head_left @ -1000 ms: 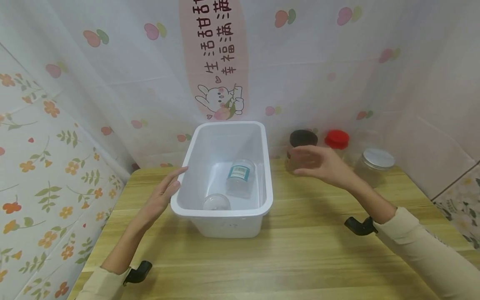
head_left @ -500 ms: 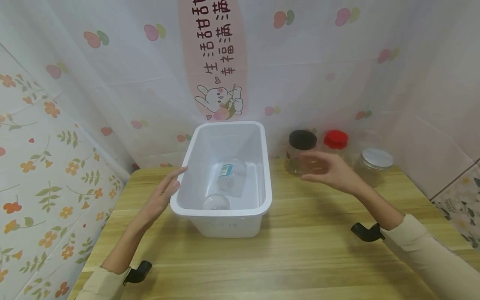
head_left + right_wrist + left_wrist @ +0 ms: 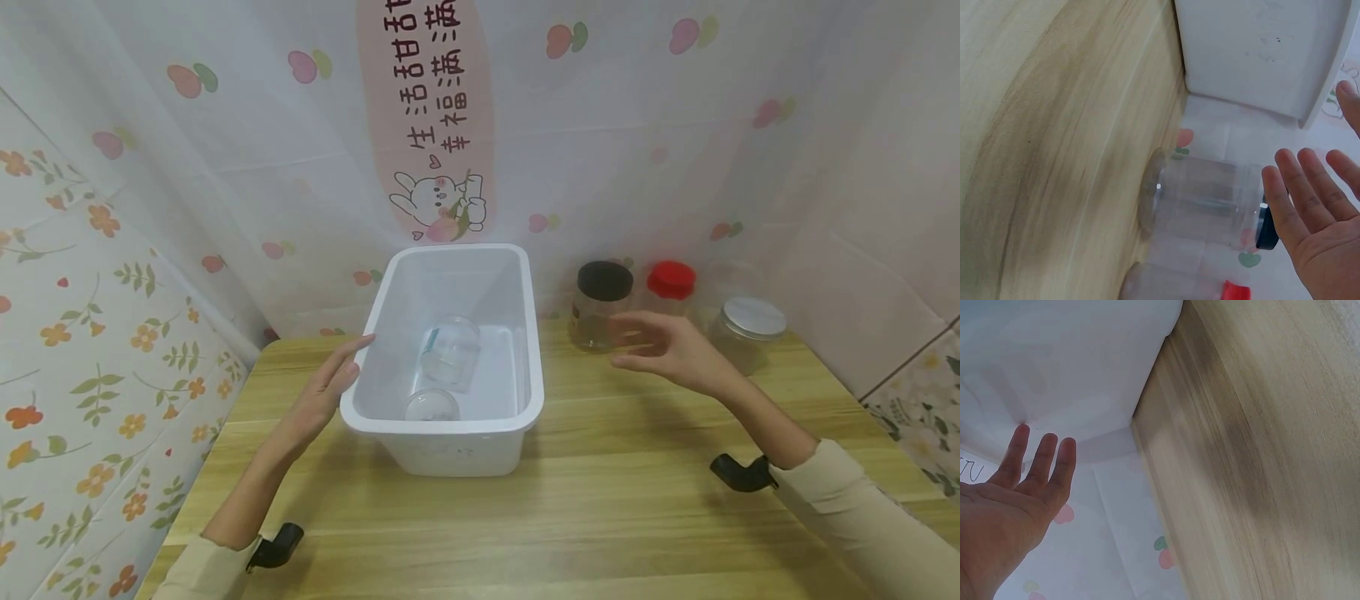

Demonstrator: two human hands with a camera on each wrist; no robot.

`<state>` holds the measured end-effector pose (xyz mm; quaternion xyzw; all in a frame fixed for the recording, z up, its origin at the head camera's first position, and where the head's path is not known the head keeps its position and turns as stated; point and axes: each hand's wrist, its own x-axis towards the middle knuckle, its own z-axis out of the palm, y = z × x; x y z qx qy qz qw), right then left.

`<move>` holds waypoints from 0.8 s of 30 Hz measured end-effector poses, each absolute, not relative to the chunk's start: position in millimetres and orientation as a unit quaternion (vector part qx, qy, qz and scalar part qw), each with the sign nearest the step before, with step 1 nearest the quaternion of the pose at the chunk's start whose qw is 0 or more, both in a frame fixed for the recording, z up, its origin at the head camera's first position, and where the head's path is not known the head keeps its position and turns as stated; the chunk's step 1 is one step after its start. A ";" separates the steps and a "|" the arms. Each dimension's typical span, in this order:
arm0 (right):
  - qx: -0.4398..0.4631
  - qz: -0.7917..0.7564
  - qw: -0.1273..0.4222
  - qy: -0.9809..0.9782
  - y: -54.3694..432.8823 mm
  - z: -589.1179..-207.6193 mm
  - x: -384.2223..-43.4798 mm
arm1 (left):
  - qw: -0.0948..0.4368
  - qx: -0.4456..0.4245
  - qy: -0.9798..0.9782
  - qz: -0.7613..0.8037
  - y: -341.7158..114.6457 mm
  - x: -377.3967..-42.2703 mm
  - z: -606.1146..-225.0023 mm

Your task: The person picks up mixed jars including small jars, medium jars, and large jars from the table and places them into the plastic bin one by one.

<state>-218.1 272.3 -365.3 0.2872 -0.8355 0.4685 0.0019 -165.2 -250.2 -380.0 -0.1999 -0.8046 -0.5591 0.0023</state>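
My left hand (image 3: 321,393) rests its fingertips against the left side of a white plastic bin (image 3: 442,427), fingers fairly straight. In the left wrist view, fingers (image 3: 1041,456) lie near the bin's outer wall. Inside the bin, a clear jar (image 3: 453,354) lies on its side, its blue label mostly turned away. Another clear round container (image 3: 432,406) sits at the bin's near end. My right hand (image 3: 675,354) hovers empty beside a clear jar with a black lid (image 3: 604,283), fingers spread and relaxed. The right wrist view shows that jar (image 3: 1204,200) upright beyond the fingertips.
A red-lidded jar (image 3: 672,280) and a silver-lidded jar (image 3: 753,318) stand at the back right of the wooden table (image 3: 600,517). A printed curtain (image 3: 637,150) hangs right behind them. Floral cloth (image 3: 97,333) borders the left side.
Inside the bin, the clear jar has rolled left, turning its label toward the left side. My right hand has drawn slightly right and nearer. The left hand has stayed put.
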 end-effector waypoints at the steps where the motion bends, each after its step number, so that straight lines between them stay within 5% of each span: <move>1: 0.287 0.471 0.002 -0.834 273.0 -365.9 -218.0 | 0.002 -0.200 -0.804 -0.560 -250.2 -165.1 -380.0; 24: 0.272 0.477 0.013 -0.836 297.1 -382.0 -216.4 | 0.009 -0.198 -0.810 -0.553 -248.7 -166.0 -382.8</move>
